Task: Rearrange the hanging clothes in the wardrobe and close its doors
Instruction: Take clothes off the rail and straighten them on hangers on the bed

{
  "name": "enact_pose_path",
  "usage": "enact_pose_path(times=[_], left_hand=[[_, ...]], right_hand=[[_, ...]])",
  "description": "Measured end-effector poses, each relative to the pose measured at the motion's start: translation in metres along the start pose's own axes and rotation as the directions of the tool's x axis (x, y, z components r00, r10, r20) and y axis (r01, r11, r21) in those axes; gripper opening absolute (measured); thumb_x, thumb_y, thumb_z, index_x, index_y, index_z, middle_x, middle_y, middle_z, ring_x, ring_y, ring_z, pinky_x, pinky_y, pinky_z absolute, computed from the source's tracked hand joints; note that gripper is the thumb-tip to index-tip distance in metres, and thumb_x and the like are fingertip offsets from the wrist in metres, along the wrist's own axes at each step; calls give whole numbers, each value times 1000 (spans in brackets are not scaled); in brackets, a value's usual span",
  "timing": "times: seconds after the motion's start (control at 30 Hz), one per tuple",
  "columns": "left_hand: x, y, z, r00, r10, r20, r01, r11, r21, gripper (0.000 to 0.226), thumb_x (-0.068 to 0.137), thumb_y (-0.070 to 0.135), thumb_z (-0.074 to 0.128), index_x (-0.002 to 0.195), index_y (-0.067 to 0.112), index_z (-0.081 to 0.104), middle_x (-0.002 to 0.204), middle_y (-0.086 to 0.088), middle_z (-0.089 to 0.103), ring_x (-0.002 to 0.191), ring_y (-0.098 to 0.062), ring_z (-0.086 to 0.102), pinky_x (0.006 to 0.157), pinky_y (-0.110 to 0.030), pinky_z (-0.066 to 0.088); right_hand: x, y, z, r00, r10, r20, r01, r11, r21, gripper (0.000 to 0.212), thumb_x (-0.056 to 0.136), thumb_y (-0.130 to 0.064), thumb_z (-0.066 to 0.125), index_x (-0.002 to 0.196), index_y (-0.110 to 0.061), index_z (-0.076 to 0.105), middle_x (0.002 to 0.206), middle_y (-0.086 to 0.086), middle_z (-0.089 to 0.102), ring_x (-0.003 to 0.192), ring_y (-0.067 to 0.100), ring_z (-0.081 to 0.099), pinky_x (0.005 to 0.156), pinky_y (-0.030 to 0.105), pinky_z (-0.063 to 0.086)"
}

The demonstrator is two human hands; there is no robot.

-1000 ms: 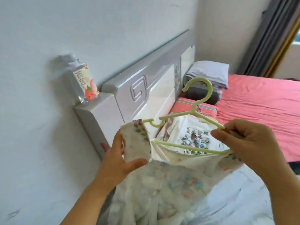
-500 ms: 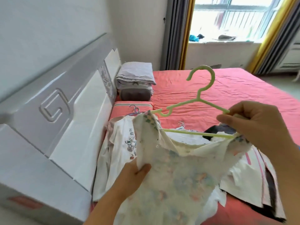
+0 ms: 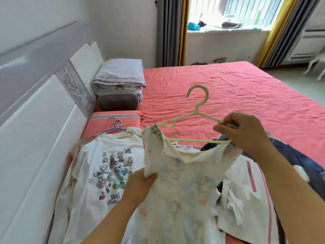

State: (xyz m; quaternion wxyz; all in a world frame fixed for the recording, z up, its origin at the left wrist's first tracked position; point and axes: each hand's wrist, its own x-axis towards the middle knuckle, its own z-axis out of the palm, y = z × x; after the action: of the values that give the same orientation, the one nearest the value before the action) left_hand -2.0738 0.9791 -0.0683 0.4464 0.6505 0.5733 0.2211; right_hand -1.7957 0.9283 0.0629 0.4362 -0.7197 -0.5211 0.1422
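Note:
A pale floral garment [image 3: 182, 184] hangs from a light green plastic hanger [image 3: 197, 113] held up over the bed. My right hand [image 3: 246, 134] grips the hanger's right end together with the garment's shoulder. My left hand [image 3: 139, 187] pinches the lower edge of the garment's left shoulder flap. The hanger's left arm pokes out bare above that flap. Beneath lies a white printed T-shirt [image 3: 109, 173] on its own hangers [image 3: 119, 131]. No wardrobe is in view.
More clothes lie at the right: a white jacket with pink stripes [image 3: 246, 199] and dark blue fabric [image 3: 299, 159]. The red bed sheet [image 3: 228, 95] stretches toward the window. Folded bedding [image 3: 121, 74] and a grey pillow [image 3: 117, 103] sit by the white headboard [image 3: 44, 138].
The view has swung right from the wall and headboard to the bed and window. My left hand slid down the garment's left flap; the right hand kept its grip on the hanger.

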Motion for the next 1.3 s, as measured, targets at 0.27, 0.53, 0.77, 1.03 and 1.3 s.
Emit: enact_pose_path(times=[0.27,0.53,0.77,1.03,1.3], left_hand=[[129,-18,59,974,-225,-22,225,953,202,22,83,37,65,96,20,65,92,-2,69,88,-26,64,78,-38,52],[201,-34,98,964,-158,-216,198,964,177,89,74,29,77,145,17,25,143,-3,37,125,-20,44,100,-33,39],[245,-65,136,996,84,-30,-55,844,533,86,79,55,54,147,25,11,157,0,10,143,-11,7,112,-23,8],[282,-103,163,999,-50,12,31,765,643,85,89,52,51,145,29,-7,146,11,-23,143,-15,-15,116,-30,-2],[301,-121,178,982,-159,99,49,726,686,76,91,52,48,149,30,6,157,6,-10,145,-16,-11,115,-27,-1]], right_hand=[[107,129,69,985,97,140,-95,995,-20,22,70,-26,80,72,-21,59,59,-4,52,57,14,48,58,31,40],[150,235,147,914,221,341,-169,970,-175,20,79,-18,69,88,-27,53,62,-9,53,67,20,53,62,31,36],[180,299,198,859,301,415,-231,950,-211,20,79,-18,67,94,-25,58,69,-9,59,70,18,55,68,31,41],[197,363,251,810,231,539,-172,972,-158,62,68,-29,80,124,-26,53,98,-8,57,94,13,53,91,37,41],[166,391,286,801,199,565,-82,971,-225,76,62,-54,64,128,-19,53,127,0,52,126,22,39,103,40,23]])
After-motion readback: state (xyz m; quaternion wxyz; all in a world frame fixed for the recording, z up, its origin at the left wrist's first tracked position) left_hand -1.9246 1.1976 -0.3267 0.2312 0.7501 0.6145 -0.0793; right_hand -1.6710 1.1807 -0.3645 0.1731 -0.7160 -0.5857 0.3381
